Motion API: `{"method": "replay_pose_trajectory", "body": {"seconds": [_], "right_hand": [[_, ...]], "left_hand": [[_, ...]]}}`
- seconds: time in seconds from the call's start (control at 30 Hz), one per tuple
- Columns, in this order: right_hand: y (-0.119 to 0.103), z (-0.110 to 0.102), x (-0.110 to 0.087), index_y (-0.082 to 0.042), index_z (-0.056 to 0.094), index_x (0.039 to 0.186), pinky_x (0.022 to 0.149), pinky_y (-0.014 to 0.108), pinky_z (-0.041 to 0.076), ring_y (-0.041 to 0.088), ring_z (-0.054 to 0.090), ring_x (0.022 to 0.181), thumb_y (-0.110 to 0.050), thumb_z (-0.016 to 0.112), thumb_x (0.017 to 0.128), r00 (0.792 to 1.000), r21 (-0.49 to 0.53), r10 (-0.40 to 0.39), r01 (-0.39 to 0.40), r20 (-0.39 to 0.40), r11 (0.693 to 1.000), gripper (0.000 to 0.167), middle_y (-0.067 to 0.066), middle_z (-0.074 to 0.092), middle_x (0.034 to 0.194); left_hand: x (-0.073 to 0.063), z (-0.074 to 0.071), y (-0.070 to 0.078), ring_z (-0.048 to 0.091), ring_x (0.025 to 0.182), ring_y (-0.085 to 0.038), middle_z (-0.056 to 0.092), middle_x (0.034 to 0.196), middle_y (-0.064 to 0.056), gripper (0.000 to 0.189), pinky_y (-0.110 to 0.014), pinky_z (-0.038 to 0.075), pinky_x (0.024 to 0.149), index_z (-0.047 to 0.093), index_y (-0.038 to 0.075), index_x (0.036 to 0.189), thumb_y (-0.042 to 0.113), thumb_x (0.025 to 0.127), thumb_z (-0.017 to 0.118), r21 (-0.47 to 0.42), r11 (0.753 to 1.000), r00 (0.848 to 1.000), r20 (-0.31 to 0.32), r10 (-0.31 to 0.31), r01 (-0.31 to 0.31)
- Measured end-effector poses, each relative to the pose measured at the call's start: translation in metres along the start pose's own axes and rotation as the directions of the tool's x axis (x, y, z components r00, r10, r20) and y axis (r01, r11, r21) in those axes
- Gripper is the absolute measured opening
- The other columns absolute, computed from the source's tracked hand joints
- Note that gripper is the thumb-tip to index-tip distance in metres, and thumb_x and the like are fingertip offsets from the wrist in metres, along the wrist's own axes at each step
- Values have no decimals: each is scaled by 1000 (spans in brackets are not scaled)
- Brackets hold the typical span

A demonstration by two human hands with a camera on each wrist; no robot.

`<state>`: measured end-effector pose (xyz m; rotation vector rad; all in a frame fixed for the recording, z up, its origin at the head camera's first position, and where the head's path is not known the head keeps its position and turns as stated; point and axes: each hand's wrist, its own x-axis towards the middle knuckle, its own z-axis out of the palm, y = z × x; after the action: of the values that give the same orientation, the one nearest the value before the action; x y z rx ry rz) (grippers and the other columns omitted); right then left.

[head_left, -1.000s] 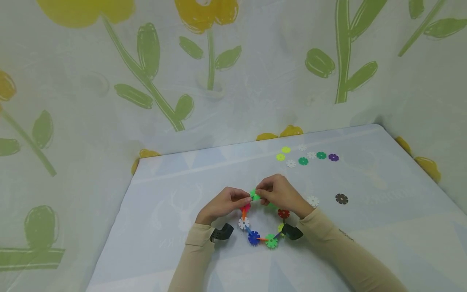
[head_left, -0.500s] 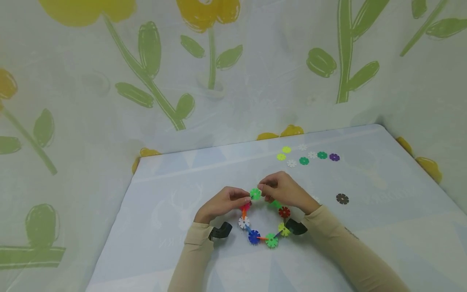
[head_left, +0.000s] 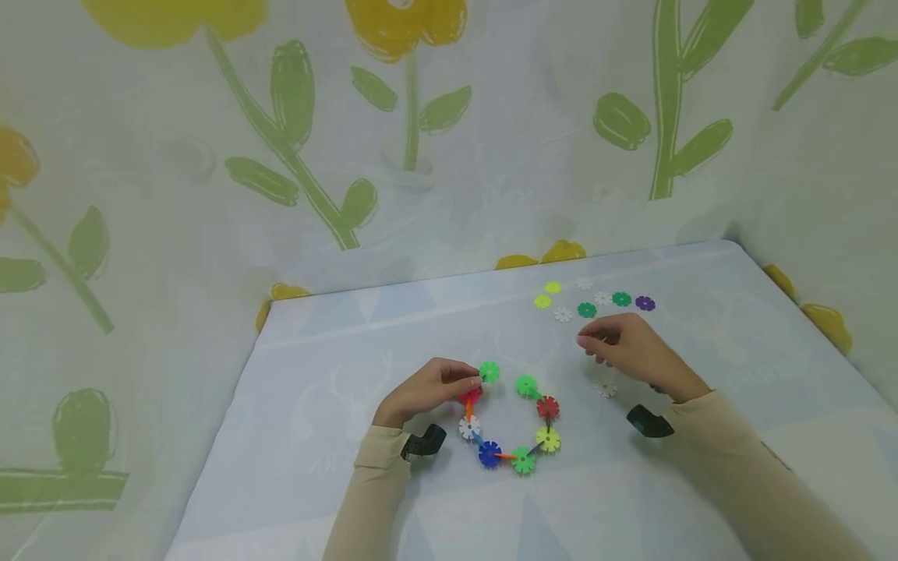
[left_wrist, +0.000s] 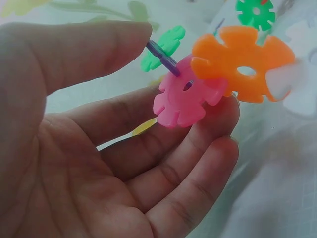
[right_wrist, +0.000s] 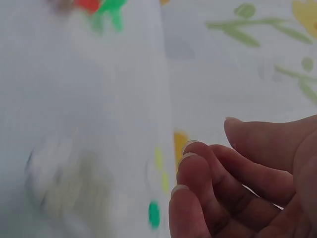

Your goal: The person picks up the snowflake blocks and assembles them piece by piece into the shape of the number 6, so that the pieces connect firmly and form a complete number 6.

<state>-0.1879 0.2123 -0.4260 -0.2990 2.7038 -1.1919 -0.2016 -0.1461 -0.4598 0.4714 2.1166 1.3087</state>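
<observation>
A curved chain of interlocking snowflake discs (head_left: pixel 489 454) lies nearly ringed on the table, with a gap at its far side. My left hand (head_left: pixel 426 392) holds its left end, where a green disc (head_left: pixel 489 372) sits just past the fingertips. In the left wrist view the thumb presses a purple disc (left_wrist: pixel 162 57) slotted into a pink disc (left_wrist: pixel 173 106), and fingers support them from behind. An orange disc (left_wrist: pixel 257 44) joins the pink one. Another green disc (head_left: pixel 526 386) ends the chain's right side. My right hand (head_left: pixel 634 351) hovers right of the chain, fingers loosely curled, holding nothing.
Loose discs lie toward the table's far edge: yellow (head_left: pixel 542 301), white (head_left: pixel 563 315), green (head_left: pixel 587 310) and purple (head_left: pixel 645 303). A single white disc (head_left: pixel 606 387) lies below my right hand. A flower-printed curtain (head_left: pixel 491 210) stands behind the table (head_left: pixel 337 327).
My right hand has let go of the green disc at the chain's far side and moved right, away from the chain. My left hand stays in place, holding its end.
</observation>
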Motion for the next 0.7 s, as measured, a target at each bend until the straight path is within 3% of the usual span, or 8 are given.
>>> {"method": "replay_pose_trajectory", "body": {"seconds": [0.17,0.37,0.57,0.7], "right_hand": [[35,-22,-21,1,72,120,65,26,54,19,63,85,-26,70,99,999,-135,50,-52,-16,989,35,13,74,104],[65,-34,-41,4,70,118,64,25,51,21,60,87,-24,74,95,995,-208,96,-95,-7,973,36,9,70,96],[73,-37,-54,4,69,115,67,22,48,21,57,87,-20,84,85,998,-254,64,-58,17,965,41,9,67,96],[73,-36,-59,3,68,109,67,22,47,20,55,85,-13,85,82,998,-255,52,-44,26,966,36,8,65,94]], "left_hand": [[-1,0,0,69,100,-11,76,122,-8,42,-29,56,90,68,5,133,33,103,64,1,1000,1000,-4,-1,1],[-1,0,0,68,99,-12,75,124,-9,39,-29,56,90,69,5,131,32,103,64,9,1000,1000,4,15,-15],[-2,0,1,67,103,-12,74,126,-10,40,-30,55,93,69,5,131,33,103,64,19,1000,1000,0,6,-6],[-2,0,3,66,101,-12,73,127,-12,40,-31,56,93,69,4,131,32,103,63,21,1000,1000,4,1,-1]]}}
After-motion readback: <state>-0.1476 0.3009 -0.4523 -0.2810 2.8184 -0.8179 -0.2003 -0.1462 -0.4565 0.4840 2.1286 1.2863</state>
